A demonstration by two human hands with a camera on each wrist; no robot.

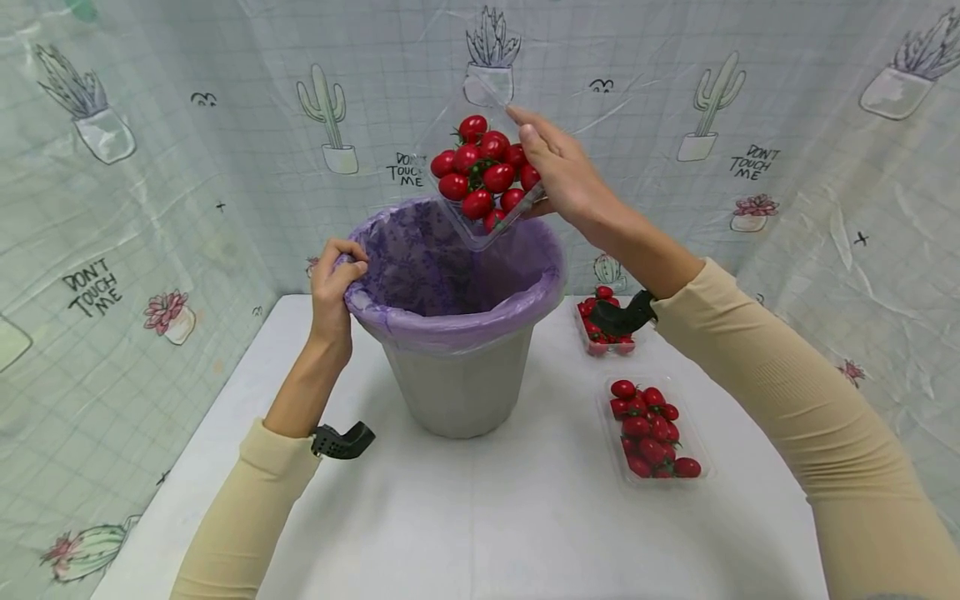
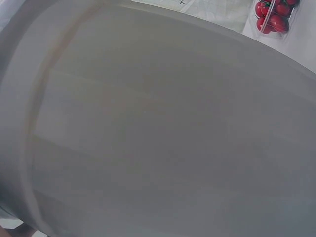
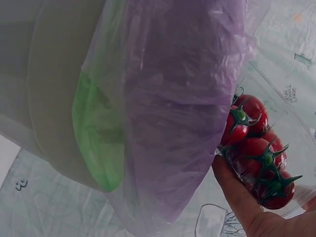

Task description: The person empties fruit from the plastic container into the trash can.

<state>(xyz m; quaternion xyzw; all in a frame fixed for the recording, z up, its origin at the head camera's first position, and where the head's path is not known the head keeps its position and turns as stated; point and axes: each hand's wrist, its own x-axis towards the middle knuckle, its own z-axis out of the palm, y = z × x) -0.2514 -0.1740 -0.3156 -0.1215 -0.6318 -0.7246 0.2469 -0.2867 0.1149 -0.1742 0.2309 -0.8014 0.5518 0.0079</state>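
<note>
A grey trash bin (image 1: 461, 387) stands on the white table, lined with a purple plastic bag (image 1: 450, 329) folded over its rim. My left hand (image 1: 333, 287) grips the left side of that rim, thumb and fingers over the bag. Above the mouth of the bin, my right hand (image 1: 566, 171) holds a clear plastic box (image 1: 477, 240) by its right side. Red cherry tomatoes (image 1: 480, 162) with green stems fill the tilted box. In the right wrist view, a finger (image 3: 234, 190) lies along the box beneath the tomatoes (image 3: 256, 153). The bin's grey wall (image 2: 163, 128) fills most of the left wrist view.
Two more clear boxes of cherry tomatoes are on the table to the right, a near box (image 1: 652, 429) and a far box (image 1: 603, 325) partly behind the right wrist's camera. A patterned plastic sheet (image 1: 247, 167) hangs behind and along the sides of the table (image 1: 420, 533).
</note>
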